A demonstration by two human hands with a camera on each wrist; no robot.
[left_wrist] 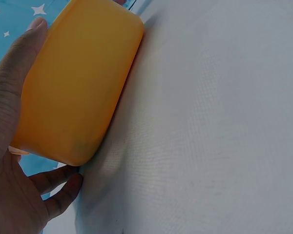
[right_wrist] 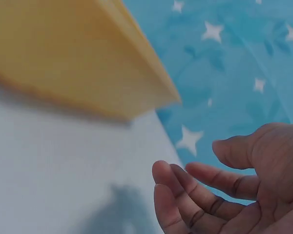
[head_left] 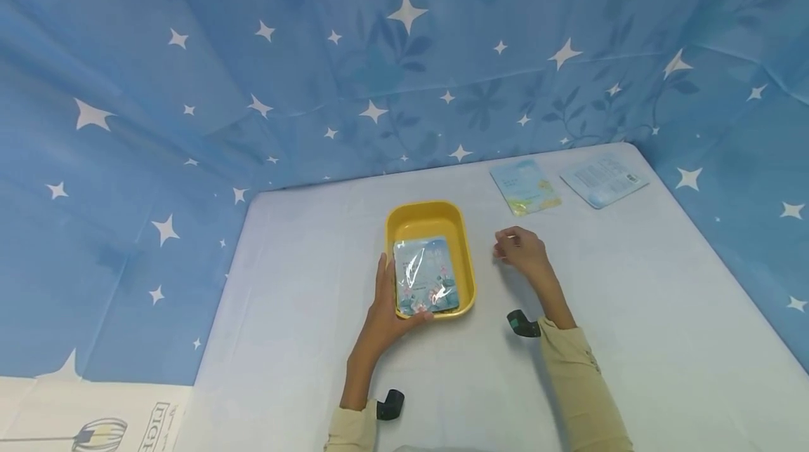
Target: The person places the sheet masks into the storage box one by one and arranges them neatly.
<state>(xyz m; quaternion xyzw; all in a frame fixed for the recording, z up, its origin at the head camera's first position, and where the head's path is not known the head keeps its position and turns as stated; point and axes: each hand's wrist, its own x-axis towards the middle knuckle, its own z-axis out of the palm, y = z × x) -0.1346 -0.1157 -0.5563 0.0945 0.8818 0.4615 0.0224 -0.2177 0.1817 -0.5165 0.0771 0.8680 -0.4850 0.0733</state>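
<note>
A yellow plastic tray (head_left: 468, 276) stands on the white table, and a shiny blue face mask packet (head_left: 425, 276) with a flower print lies in its near part. My left hand (head_left: 387, 311) grips the tray at its near left corner, fingers along the left side and thumb at the near rim. In the left wrist view the thumb and fingers (left_wrist: 63, 195) bracket the tray's outer wall (left_wrist: 83, 83). To the right of the tray is my right hand (head_left: 523, 252), fingers loosely bent and nothing in them. The right wrist view shows that hand (right_wrist: 224, 190) apart from the tray (right_wrist: 78, 58).
Two more flat packets lie at the back right of the table: a blue one with yellow flowers (head_left: 526, 187) and a pale one (head_left: 603, 180), printed with text and a barcode. A blue star-patterned curtain (head_left: 379, 73) rises behind the table's far edge.
</note>
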